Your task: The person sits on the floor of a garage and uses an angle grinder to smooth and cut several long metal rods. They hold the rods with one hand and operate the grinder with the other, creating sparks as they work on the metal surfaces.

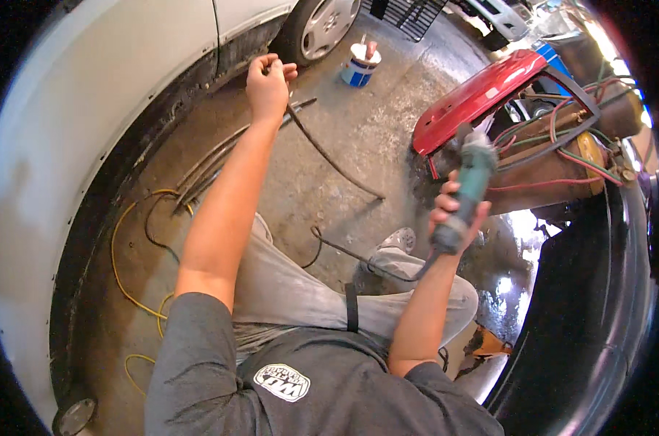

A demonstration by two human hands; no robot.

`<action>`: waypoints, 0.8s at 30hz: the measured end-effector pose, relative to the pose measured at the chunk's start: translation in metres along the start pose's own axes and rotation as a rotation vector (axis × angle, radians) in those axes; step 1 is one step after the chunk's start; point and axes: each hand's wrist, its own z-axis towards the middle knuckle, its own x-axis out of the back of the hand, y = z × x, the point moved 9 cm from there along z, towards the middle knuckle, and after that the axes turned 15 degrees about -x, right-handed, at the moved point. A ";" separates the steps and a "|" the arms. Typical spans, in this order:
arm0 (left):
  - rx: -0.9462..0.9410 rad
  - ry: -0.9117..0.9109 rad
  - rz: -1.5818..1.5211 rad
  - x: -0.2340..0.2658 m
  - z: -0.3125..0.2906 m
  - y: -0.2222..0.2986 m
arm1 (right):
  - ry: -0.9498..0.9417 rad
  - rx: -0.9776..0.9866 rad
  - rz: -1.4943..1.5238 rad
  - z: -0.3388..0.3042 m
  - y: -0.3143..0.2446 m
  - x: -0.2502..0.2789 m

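In the head view, the right hand [445, 202] grips a green-and-black angle grinder [475, 171], raised beside the bent knee, its blurred head pointing toward the red car panel [456, 109]. No telling whether it's spinning! The left hand [267, 91] reaches out by the white car [126, 80], fingers curled; can't tell if they pinch anything. Below that wrist a dark strip [322, 152] lies on the concrete.

Now the danger: the power cord [342, 249] sweeps past the shoe [398, 240] and across the leg, so a quick swing could snag it and jerk the tool sideways. A bare forearm and thin trousers offer little if a live disc slips. And over there, gas cylinders [544, 193] draped with hoses [591, 167]: stray sparks or a careless knock could damage those lines.
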 end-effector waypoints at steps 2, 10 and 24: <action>-0.009 0.039 0.022 0.007 0.012 -0.010 | 0.398 -0.059 -0.226 -0.021 0.025 0.063; 0.009 0.121 0.077 -0.007 0.035 -0.021 | 1.240 -0.685 -1.146 -0.101 0.157 0.260; -0.157 -0.058 -0.128 -0.060 0.017 0.016 | 0.734 -0.779 -2.284 0.034 0.221 0.361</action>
